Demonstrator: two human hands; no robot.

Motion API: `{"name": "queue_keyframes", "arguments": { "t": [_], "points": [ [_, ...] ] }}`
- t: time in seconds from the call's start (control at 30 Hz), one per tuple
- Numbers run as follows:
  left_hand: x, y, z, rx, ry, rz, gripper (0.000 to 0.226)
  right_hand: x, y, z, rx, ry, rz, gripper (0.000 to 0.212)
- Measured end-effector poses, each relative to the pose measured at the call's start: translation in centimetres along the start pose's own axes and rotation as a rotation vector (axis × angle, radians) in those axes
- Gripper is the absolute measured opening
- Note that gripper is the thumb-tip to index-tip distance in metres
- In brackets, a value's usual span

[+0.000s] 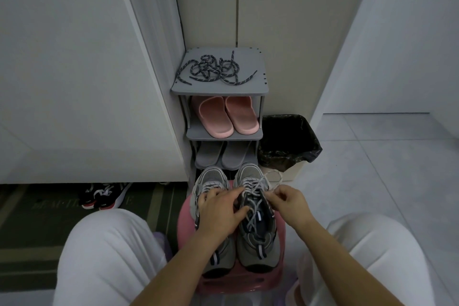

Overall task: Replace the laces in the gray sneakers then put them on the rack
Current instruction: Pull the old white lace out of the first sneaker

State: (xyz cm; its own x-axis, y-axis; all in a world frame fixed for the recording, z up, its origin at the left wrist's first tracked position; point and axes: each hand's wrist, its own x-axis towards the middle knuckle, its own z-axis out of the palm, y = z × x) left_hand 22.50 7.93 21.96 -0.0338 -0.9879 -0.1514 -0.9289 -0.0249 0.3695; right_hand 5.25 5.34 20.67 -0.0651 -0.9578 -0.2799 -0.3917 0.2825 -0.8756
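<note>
Gray sneakers (257, 238), two of them, stand side by side with toes pointing away on one pink stool (185, 223) between the person's knees, just in front of the rack (218, 87). The right hand (289, 200) has thumb and forefinger pinched together on a pale lace (273, 176), which runs from the eyelets of the sneaker on the person's right and loops out past its toe. Its other fingers curl under, and the bare forearm slants back toward the right knee. The left hand (221, 208) lies flat with fingers spread apart over the other sneaker, forefinger tip and thumb touching the laced front of the first. On the rack's top shelf lies a tangle of dark laces (213, 69); how many cannot be told. Two pink slippers (226, 117) sit on the shelf below, two gray slippers (221, 156) under those. One bin (288, 141) with a black liner stands just beside the rack.
</note>
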Motion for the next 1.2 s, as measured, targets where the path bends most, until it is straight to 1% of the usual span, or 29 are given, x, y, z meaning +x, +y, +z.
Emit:
{"name": "queue_keyframes", "arguments": {
  "t": [0.03,0.13,0.17,0.23,0.33,0.37,0.43,0.47,0.57,0.6,0.63,0.7,0.8,0.9,1.03,1.1,1.17,1.2],
  "points": [
    [0.0,0.0,0.0,0.001,-0.002,0.0,0.053,0.0,-0.1,0.1,0.028,0.026,0.008,0.023],
    [0.0,0.0,0.0,0.0,-0.006,-0.002,0.052,0.2,-0.4,0.1,0.301,0.115,0.089,0.02],
    [0.0,0.0,0.0,0.0,-0.007,-0.002,0.052,0.3,-0.4,0.1,0.339,0.123,0.104,0.019],
    [0.1,0.0,0.0,0.002,-0.009,-0.002,0.052,0.2,-0.3,0.1,0.29,0.063,0.085,0.015],
    [0.0,0.1,0.0,-0.004,-0.004,-0.006,0.052,-0.1,-0.2,0.2,0.104,-0.05,-0.004,0.014],
    [0.0,0.1,0.0,-0.008,-0.002,-0.006,0.052,-0.2,-0.2,0.2,0.08,-0.062,-0.018,0.016],
    [-0.1,0.1,0.0,-0.014,-0.001,-0.006,0.052,-0.1,-0.1,0.2,0.08,-0.033,-0.006,0.018],
    [-0.1,0.1,0.0,-0.014,-0.001,-0.008,0.052,-0.1,-0.2,0.3,0.138,0.003,0.027,0.018],
    [-0.1,0.2,-0.3,-0.012,-0.001,-0.013,0.052,0.2,-0.6,0.1,0.44,0.137,0.134,0.016],
    [-0.1,0.3,-0.4,-0.015,-0.002,-0.017,0.051,0.3,-0.7,-0.1,0.468,0.163,0.14,0.016],
    [0.0,0.3,-0.5,-0.02,-0.006,-0.022,0.052,0.3,-0.6,-0.2,0.463,0.158,0.137,0.016],
    [0.1,0.4,-0.8,-0.027,-0.017,-0.034,0.053,0.2,-0.6,-0.1,0.397,0.085,0.106,0.013],
    [0.3,0.4,-1.2,-0.029,-0.034,-0.037,0.051,-0.1,-0.1,0.4,0.201,-0.043,0.035,0.017],
    [0.3,0.3,-1.2,-0.029,-0.032,-0.03,0.042,0.3,0.4,0.5,0.134,-0.003,0.034,0.023],
    [0.3,0.3,-1.0,-0.017,-0.019,-0.032,0.037,0.7,0.1,0.3,0.333,0.039,0.11,0.021],
    [0.4,0.3,-1.0,-0.021,-0.031,-0.034,0.038,0.6,0.1,0.2,0.356,0.062,0.129,0.02],
    [0.5,0.1,-1.0,-0.05,-0.038,-0.034,0.038,0.6,0.3,0.1,0.275,0.09,0.129,0.021],
    [0.6,0.1,-1.0,-0.081,-0.029,-0.038,0.036,0.6,0.5,0.1,0.181,0.1,0.123,0.023]
  ]
}}
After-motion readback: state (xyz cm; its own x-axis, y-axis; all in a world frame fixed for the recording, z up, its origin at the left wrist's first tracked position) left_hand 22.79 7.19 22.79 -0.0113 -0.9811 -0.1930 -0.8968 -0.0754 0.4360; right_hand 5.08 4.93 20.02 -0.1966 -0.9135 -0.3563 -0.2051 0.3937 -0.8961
